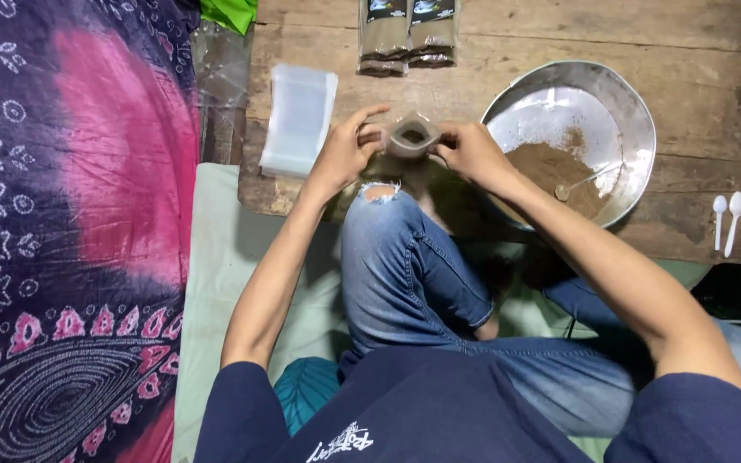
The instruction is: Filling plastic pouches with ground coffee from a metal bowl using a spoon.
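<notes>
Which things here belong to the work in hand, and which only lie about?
In use: small pouch held open by left hand and right hand; metal bowl of brown powder with spoon.

Lying about: empty clear bags, filled packets, two white spoons, patterned cloth.

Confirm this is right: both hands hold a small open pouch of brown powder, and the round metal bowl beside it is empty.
Not empty. The head view shows the round metal bowl holding brown powder and a spoon. Both hands, left and right, do hold the small open pouch.
</notes>
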